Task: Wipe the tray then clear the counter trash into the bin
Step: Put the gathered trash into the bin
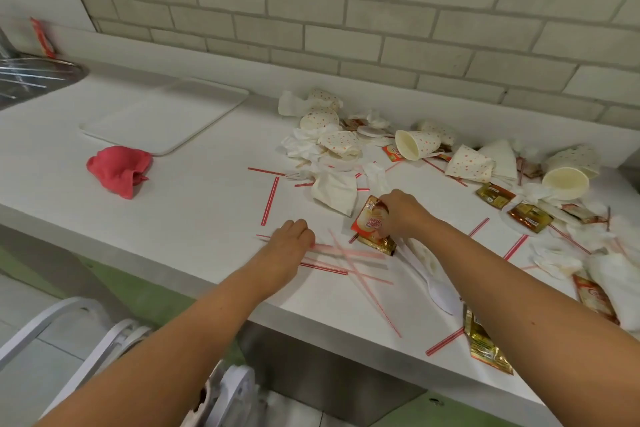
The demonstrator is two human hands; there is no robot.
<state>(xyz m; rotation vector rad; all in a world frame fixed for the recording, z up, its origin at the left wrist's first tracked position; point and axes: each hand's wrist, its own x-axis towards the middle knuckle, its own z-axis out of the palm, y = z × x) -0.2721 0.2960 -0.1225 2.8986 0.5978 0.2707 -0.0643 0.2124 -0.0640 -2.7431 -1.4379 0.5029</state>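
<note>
A white tray lies on the white counter at the back left, with a crumpled red cloth just in front of it. My left hand is curled over a bunch of red-striped straws near the counter's front edge. My right hand pinches a red and gold sachet that touches the counter. Dotted paper cups, napkins, more sachets and a white plastic spoon litter the right half.
A steel sink sits at the far left. A tiled wall runs behind the counter. White chair backs stand below the front edge. No bin is in view.
</note>
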